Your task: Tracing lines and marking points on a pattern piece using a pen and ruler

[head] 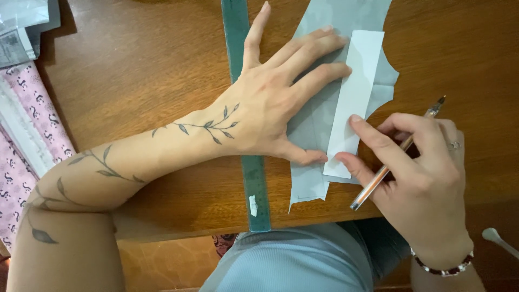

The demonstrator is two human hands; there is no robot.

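The left hand lies flat, palm down, its fingers spread and stretched forward, the thumb pointing toward the other hand. Its forearm crosses in from the lower left, bent sharply at the elbow, with a leafy vine tattoo running from the upper arm to the back of the hand. The right hand comes up from the lower right, fingers curled in a writing grip, forefinger and thumb tips pressed down close to the left thumb. A ring sits on one finger and a beaded bracelet circles the wrist.
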